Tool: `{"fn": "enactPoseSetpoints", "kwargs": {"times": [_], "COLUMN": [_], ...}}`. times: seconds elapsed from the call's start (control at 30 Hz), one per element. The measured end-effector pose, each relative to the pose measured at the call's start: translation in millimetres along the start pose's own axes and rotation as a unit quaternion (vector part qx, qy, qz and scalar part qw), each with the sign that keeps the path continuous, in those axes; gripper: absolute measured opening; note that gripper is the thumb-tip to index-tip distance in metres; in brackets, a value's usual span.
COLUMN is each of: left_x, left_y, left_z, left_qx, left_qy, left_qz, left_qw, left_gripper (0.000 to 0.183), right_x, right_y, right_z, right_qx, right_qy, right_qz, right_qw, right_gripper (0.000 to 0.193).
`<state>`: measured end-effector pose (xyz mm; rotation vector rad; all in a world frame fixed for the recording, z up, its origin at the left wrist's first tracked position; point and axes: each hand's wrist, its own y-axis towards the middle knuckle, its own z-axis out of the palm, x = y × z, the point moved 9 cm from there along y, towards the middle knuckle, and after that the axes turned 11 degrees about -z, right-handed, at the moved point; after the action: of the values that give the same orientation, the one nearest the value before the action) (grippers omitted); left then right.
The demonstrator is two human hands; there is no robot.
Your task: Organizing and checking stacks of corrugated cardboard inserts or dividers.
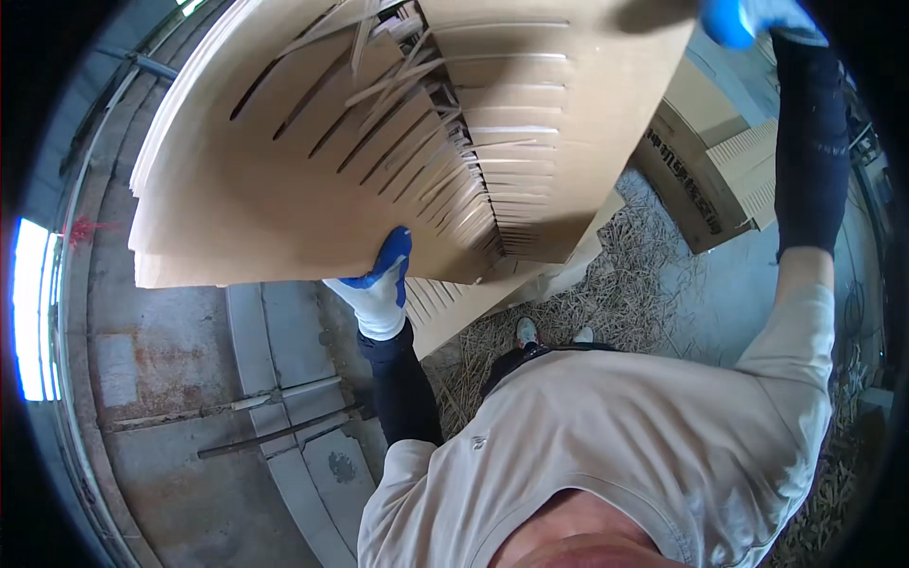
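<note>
Head view: concrete floor [180,369], stained and rusty in patches, with raised strips running across it. Straw-like cardboard trimmings [625,284] are lying scattered near the person's feet, and flat brown cartons [701,161] are leaning at the right.

A stack of slotted cardboard sheets [379,142] is being held up above the floor, filling the upper half of the picture. Its broad faces are tilting, the long axis running from lower left to upper right. The slots are fanning out toward the stack's lower right corner, loose strips sticking up among them.

The left hand [383,279] (white glove, blue-coated fingers) is gripping the stack's lower edge from beneath, fingers curled up over the front face. The right hand [748,19] is reaching high to the far upper edge; its blue fingertips are pressing on the top sheet, but the picture's rim is cutting the hand off, so I cannot tell how firmly it is closed.

The stack lies between the two hands, the left one low and close to the body, the right one extended well away. More slotted sheets [454,308] are lying below the stack on the floor.
</note>
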<state>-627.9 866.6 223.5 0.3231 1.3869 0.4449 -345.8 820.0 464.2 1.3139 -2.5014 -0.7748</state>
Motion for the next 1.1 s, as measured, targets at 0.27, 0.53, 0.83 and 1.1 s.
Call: {"fn": "enactPoseSetpoints", "kwargs": {"times": [0.27, 0.53, 0.83, 1.1], "left_x": [-24, -26, 16, 47], "left_y": [4, 12, -22, 1], "left_z": [10, 7, -39, -24], "left_qx": [-0.015, 0.010, -0.020, 0.031], "left_qy": [0.097, 0.215, 0.173, -0.051], "left_qz": [-0.007, 0.052, 0.116, -0.080], "left_qw": [0.995, 0.975, 0.978, 0.995], "left_gripper": [0.032, 0.029, 0.023, 0.023], "right_x": [-131, -70, -14, -28], "right_y": [-122, -209, -225, -194], "right_z": [85, 265, 296, 299], "right_qx": [-0.265, -0.262, -0.388, -0.343], "right_qy": [0.219, 0.484, 0.420, 0.398], "right_qz": [0.155, 0.274, 0.352, 0.254], "right_qw": [0.926, 0.789, 0.741, 0.812], "right_gripper": [0.102, 0.108, 0.091, 0.085]}}
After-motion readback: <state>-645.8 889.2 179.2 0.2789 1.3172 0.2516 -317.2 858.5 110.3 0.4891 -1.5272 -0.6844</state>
